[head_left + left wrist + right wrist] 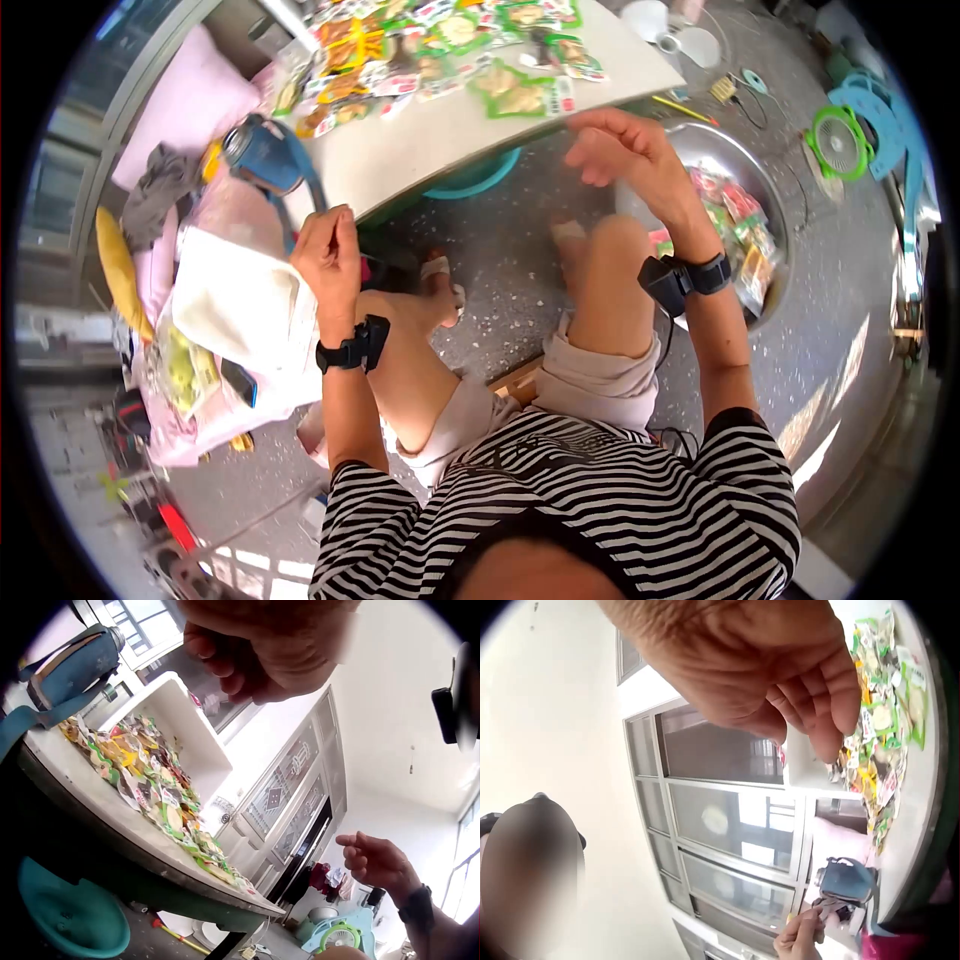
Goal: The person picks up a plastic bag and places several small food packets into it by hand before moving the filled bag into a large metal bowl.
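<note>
My left hand (328,255) is held up just off the near left end of the white table (400,150). Its fingers curl loosely and hold nothing, as the left wrist view shows. My right hand (640,160) hovers near the table's front edge, fingers relaxed and bent, nothing in them; it is slightly blurred. Beyond it, small food packets (455,40) in green, yellow and orange wrappers lie heaped on the table. A green-edged packet (515,92) lies nearest the front edge. To the right, a metal basin (700,140) on the floor holds more colourful packets (740,215).
A blue flask in a strapped cover (262,155) stands left of the table. Further left are a pink cushion (190,95) and a white cloth (235,300). A teal basin (67,919) sits under the table. A green fan (838,143) stands on the right.
</note>
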Available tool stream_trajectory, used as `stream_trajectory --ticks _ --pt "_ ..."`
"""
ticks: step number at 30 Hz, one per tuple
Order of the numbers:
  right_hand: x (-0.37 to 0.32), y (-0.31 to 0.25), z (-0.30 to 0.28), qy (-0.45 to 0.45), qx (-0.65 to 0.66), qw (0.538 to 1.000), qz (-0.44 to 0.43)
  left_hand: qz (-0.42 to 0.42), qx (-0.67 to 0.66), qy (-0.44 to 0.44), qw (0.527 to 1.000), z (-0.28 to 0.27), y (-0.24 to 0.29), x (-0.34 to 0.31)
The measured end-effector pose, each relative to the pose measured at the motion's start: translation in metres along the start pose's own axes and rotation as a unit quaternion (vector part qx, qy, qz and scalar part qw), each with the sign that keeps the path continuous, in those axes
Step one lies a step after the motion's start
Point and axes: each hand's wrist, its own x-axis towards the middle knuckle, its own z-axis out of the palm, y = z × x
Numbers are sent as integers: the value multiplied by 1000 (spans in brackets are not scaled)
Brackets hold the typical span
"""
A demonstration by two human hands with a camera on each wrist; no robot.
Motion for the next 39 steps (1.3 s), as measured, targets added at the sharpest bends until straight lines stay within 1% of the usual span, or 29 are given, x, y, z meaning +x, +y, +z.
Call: stream_trajectory --ticks 1,4,6,7,8,10,11,12,13,14,16,17,20,21,24,25,28,30,31,32,34,36,37,39 --pt "14 -14 21 -38 -2 999 -21 4 9 26 1000 -7 -13 -6" --pt "50 -39 75 -138 19 986 -90 -47 63 62 995 -39 -45 -21" --pt "70 -48 101 -188 29 973 -134 -64 134 102 984 -60 -70 -25" --pt "79 -49 112 -202 43 969 -139 -69 187 112 974 -72 -82 -25" --pt "89 -47 120 -214 42 966 -139 -104 230 110 961 -83 -90 -24" --pt "108 -33 135 -234 43 962 -134 -83 356 118 923 -107 -117 -25" --pt "114 -25 140 -236 49 964 -116 -104 418 108 896 -117 -127 -27" --pt "119 -14 144 -236 53 965 -98 -134 448 98 879 -127 -142 -30" --pt "122 -4 146 -234 57 967 -79 -184 492 60 849 -133 -151 -33" --pt "126 8 148 -235 57 969 -61 -233 531 20 814 -138 -161 -37" --pt "132 31 147 -230 55 971 -24 -365 510 -110 771 -148 -200 -53" --pt "135 39 146 -228 44 972 -15 -387 476 -119 781 -147 -211 -63" --pt "139 50 138 -209 19 978 6 -366 458 -82 806 -155 -230 -71" --pt "138 51 135 -202 19 979 9 -333 463 -50 820 -155 -233 -74" --pt "136 57 125 -189 24 981 24 -275 477 37 834 -164 -227 -74" --pt "136 60 124 -185 27 982 30 -239 486 57 839 -164 -210 -68" --pt "132 65 121 -181 29 982 38 -90 515 90 848 -158 -141 -45" --pt "129 62 124 -188 38 980 44 13 497 34 867 -149 -95 -29" --pt "128 60 126 -189 42 980 48 64 493 -2 868 -141 -72 -20" --pt "127 58 128 -194 76 975 77 125 484 -24 866 -130 -54 -13" --pt "127 56 131 -197 145 960 136 199 465 -85 858 -106 -26 -1" --pt "128 52 130 -231 182 939 176 263 436 -142 849 -83 -8 9" --pt "128 51 128 -249 201 928 194 287 402 -164 854 -73 -3 13" --pt "130 55 123 -249 187 935 168 323 375 -220 841 -53 4 25"
